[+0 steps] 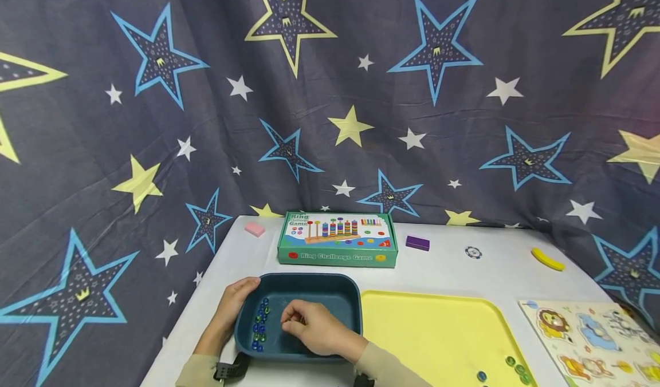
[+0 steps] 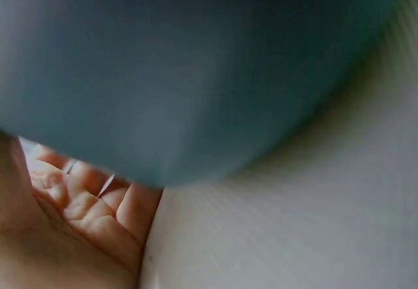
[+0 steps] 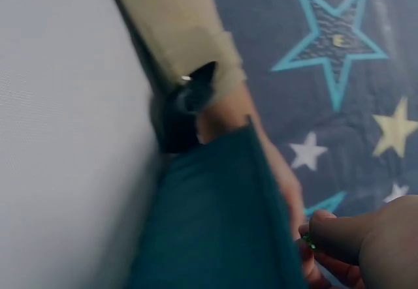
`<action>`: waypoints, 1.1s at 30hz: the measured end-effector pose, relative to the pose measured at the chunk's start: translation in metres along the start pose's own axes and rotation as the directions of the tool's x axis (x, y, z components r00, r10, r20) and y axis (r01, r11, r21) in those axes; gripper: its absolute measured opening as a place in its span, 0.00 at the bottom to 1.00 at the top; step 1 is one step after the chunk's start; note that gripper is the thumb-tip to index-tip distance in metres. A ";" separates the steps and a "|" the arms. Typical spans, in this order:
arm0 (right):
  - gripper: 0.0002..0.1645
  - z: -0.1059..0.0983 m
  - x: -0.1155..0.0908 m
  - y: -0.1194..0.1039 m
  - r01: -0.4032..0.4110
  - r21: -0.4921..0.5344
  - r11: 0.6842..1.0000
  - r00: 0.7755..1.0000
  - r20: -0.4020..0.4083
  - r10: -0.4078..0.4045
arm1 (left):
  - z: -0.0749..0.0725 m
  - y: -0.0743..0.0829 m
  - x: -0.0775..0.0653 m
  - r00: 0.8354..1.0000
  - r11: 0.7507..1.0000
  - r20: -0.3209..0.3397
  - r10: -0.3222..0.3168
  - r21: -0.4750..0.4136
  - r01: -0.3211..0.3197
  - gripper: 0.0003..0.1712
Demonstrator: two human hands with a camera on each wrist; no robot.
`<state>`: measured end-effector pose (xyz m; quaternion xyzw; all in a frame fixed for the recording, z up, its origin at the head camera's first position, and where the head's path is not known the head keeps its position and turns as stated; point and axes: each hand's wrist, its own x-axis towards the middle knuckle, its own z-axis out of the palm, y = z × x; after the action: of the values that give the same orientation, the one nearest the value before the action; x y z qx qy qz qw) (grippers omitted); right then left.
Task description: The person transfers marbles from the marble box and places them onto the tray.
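A dark teal basin (image 1: 330, 283) stands on the white table. Inside it, along the left side, blue and green glass marbles (image 1: 259, 328) lie in a rough double line. My left hand (image 1: 232, 307) holds the basin by its left wall, with fingers bent around the far left corner; the left wrist view shows its palm and fingers (image 2: 98, 197) beside the basin's outer side (image 2: 163, 106). Over the basin's middle, my right hand (image 1: 321, 328) pinches a small green marble (image 3: 309, 240) between thumb and fingertips; the head view hides the marble.
Right of the basin lies a yellow tray (image 1: 428, 324), with several green marbles (image 1: 518, 370) and a blue marble (image 1: 482, 376). Behind stand a green game box (image 1: 337, 258), a pink block (image 1: 254, 229) and a purple block (image 1: 417, 243). An animal puzzle board (image 1: 593, 341) lies far right.
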<state>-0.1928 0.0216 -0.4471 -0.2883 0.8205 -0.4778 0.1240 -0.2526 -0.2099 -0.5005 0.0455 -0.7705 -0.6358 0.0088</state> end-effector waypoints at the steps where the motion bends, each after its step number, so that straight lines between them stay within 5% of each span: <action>1: 0.05 -0.004 -0.003 0.001 0.007 0.011 1.000 1.000 -0.012 -0.007 | 0.000 0.000 0.000 1.000 1.000 -0.001 0.001 0.000 -0.001 0.23; 13: 0.09 -0.074 -0.038 0.020 -0.013 0.161 0.987 0.998 -0.062 0.023 | -0.001 0.000 0.000 1.000 1.000 0.001 0.014 0.025 -0.014 0.22; 19: 0.09 -0.108 -0.048 0.032 -0.012 0.125 0.992 0.992 -0.122 0.027 | -0.001 0.000 0.001 1.000 0.999 0.002 0.016 0.033 -0.016 0.22; 24: 0.13 -0.129 -0.057 0.050 -0.091 0.079 0.993 0.975 -0.195 0.105 | 0.000 0.000 0.001 1.000 0.999 0.003 0.016 0.041 -0.016 0.22; 33: 0.10 -0.140 -0.063 0.084 -0.169 0.002 0.986 0.967 -0.194 0.166 | -0.001 -0.002 0.002 1.000 0.999 0.001 0.009 0.034 -0.009 0.22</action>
<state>-0.2389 0.1899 -0.4517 -0.1710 0.8535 -0.4854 0.0817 -0.2540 -0.2112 -0.5022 0.0419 -0.7813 -0.6227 0.0108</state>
